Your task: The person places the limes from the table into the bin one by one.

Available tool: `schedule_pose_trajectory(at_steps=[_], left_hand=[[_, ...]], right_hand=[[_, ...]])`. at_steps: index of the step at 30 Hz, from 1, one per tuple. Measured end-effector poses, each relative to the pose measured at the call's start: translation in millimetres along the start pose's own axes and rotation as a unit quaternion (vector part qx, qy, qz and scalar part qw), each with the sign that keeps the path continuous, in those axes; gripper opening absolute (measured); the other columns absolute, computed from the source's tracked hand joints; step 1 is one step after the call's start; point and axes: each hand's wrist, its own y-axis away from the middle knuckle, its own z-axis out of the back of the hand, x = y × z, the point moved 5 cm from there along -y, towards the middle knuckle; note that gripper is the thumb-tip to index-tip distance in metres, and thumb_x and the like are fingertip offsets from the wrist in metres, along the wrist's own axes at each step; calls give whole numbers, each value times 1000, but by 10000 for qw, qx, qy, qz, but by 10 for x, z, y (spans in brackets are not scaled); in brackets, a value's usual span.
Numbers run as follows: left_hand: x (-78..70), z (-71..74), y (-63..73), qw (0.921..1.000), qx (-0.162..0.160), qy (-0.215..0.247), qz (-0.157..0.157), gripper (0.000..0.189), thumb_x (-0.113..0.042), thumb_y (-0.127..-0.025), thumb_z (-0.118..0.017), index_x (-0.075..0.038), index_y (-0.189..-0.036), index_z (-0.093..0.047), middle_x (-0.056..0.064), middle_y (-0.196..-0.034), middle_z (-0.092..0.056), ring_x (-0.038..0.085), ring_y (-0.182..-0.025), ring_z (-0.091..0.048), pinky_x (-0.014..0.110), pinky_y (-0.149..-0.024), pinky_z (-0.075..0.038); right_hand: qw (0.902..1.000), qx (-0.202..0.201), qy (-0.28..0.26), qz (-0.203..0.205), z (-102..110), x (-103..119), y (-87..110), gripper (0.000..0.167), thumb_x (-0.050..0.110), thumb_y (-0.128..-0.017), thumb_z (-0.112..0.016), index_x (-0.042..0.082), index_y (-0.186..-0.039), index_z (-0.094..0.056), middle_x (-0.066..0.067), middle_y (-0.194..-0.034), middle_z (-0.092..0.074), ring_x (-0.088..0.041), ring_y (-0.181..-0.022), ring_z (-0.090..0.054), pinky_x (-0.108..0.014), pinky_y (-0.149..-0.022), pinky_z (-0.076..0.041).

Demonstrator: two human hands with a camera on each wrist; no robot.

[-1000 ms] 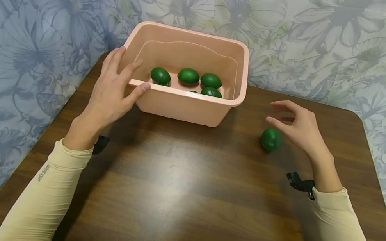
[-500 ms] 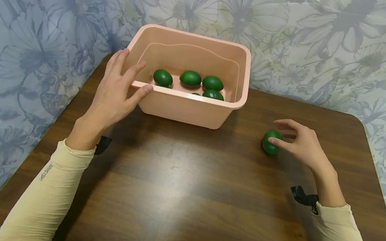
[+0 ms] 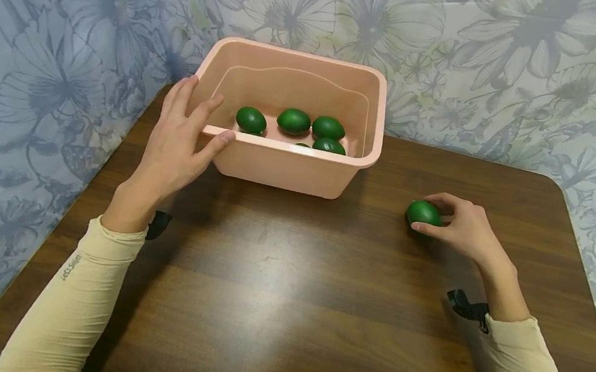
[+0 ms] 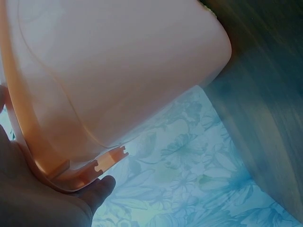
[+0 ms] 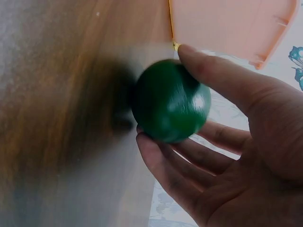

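A glossy green oval fruit (image 3: pixel 423 212) lies at the right of the table, pinched between the thumb and fingers of my right hand (image 3: pixel 462 227). In the right wrist view the fruit (image 5: pixel 170 100) looks round and smooth, thumb on one side and fingertips on the other. My left hand (image 3: pixel 174 142) holds the near left corner of a pink plastic bin (image 3: pixel 284 163), thumb on the front rim and fingers spread over the left rim. The left wrist view shows the bin's wall (image 4: pixel 118 71) with the hand at its rim. Inside the bin sit several similar green fruits (image 3: pixel 294 122), one mostly hidden by the front wall.
The brown wooden table (image 3: pixel 274 305) has rounded corners and backs onto a flower-patterned wall (image 3: pixel 479 66). The bin stands at the table's back left, close to the wall. Dark straps (image 3: pixel 467 310) go round both wrists.
My right hand has come down and closed its thumb and fingers on the green fruit, which has turned slightly. The left hand keeps its place on the bin; the head view shifted a little.
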Motion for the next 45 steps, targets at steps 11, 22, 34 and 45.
schedule_pose_trajectory(at_steps=[11,22,34,45], left_hand=[[9,-3,5,10000,13,7,38,68,-54,-102,-61,-11,-154,-54,21,-172,-24,35,-163,-13,68,-121,-30],[4,-2,-3,10000,-49,49,19,69,-56,-102,-60,-11,-153,-55,21,-172,-25,34,-163,-13,68,-121,-30],[12,-2,9,10000,-25,23,20,69,-57,-102,-59,-12,-154,-54,22,-172,-25,34,-163,-14,69,-120,-31],[4,-13,7,9999,-64,60,-49,71,-61,-103,-56,-11,-154,-55,22,-172,-25,36,-162,-14,70,-119,-31]], right_hand=[[9989,-421,-185,-16,27,38,-46,61,37,-91,-84,8,-140,-64,-25,-135,-66,-46,-108,-74,-44,-82,-63],[9882,-1461,-453,17,247,242,-113,55,35,-89,-86,16,-136,-67,-15,-123,-74,-20,-98,-75,-3,-75,-48],[9671,-2390,-812,301,432,472,-243,53,30,-90,-85,14,-137,-68,-14,-125,-74,14,-100,-60,-9,-87,-51],[9542,-2652,-1210,665,662,841,-451,50,25,-90,-85,11,-135,-69,-12,-127,-73,4,-104,-66,-11,-84,-52]])
